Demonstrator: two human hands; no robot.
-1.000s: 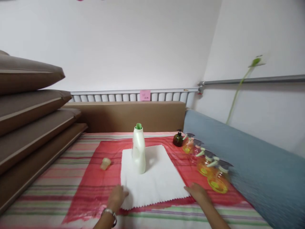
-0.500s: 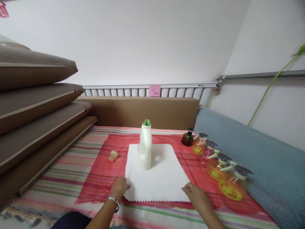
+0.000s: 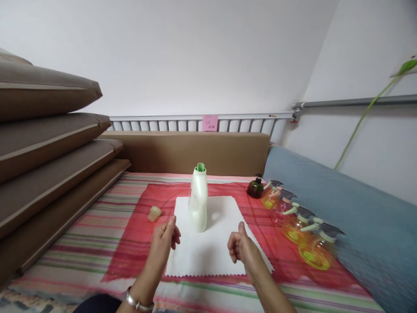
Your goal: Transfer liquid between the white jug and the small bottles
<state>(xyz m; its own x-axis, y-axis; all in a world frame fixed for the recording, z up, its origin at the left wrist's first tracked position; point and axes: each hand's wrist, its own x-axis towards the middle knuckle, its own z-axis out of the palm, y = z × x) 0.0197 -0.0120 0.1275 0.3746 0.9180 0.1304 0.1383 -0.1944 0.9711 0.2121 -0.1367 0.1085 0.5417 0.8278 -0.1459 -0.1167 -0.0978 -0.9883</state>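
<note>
A white bottle with a green spout [image 3: 198,200] stands upright on a white cloth [image 3: 213,252] spread over a red sheet. My left hand [image 3: 164,241] hovers above the cloth's left edge, its fingers loosely extended and holding nothing. My right hand [image 3: 240,247] hovers above the cloth's right part, the fingers curled in and the thumb up, with nothing seen in it. Both hands are just in front of the bottle and apart from it. A small beige cap [image 3: 154,213] lies on the red sheet to the left.
Several yellow spray bottles [image 3: 301,230] and a dark round bottle [image 3: 255,188] line the right side beside a blue cushion [image 3: 345,234]. Brown cushions [image 3: 48,143] are stacked at the left. A brown headboard [image 3: 195,152] and a railing stand behind.
Both hands have lifted off the cloth's front corners and moved forward, toward the bottle. The cloth's right front corner now lies slightly skewed.
</note>
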